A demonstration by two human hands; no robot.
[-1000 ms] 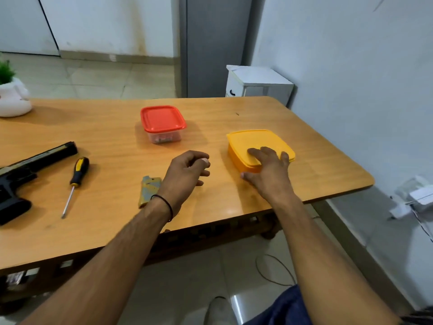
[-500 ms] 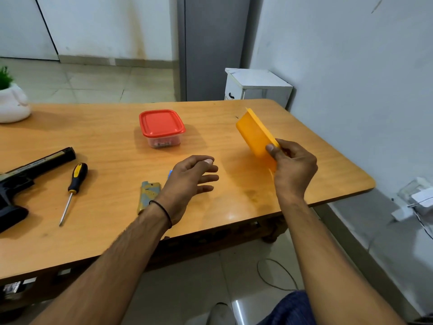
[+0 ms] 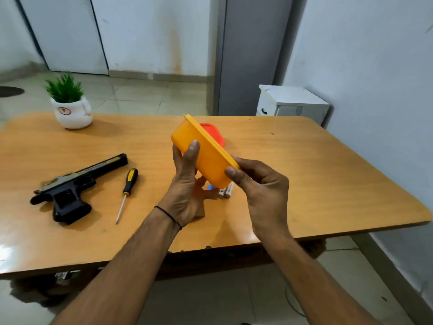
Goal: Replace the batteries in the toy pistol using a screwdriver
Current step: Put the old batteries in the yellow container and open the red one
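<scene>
Both hands hold a yellow lidded box (image 3: 206, 158) tilted above the wooden table (image 3: 316, 179). My left hand (image 3: 187, 184) grips its underside, thumb on the side wall. My right hand (image 3: 260, 184) pinches the lid's near corner. Under the box lie two batteries (image 3: 226, 192) and a small blue piece (image 3: 210, 187), partly hidden. The black toy pistol (image 3: 70, 186) lies at the left. A screwdriver (image 3: 127, 191) with a black and yellow handle lies beside it, tip toward me. The pistol's battery cover is hidden behind my left hand.
A red-lidded box (image 3: 216, 134) stands behind the yellow one, mostly hidden. A white pot with a green plant (image 3: 70, 106) sits at the table's far left. A white cabinet (image 3: 290, 102) stands past the far right corner, a grey wall at the right.
My right hand lifted the yellow box off the table and brought it to the middle. My left hand rose from the table and took hold of the box. The camera view tilted up.
</scene>
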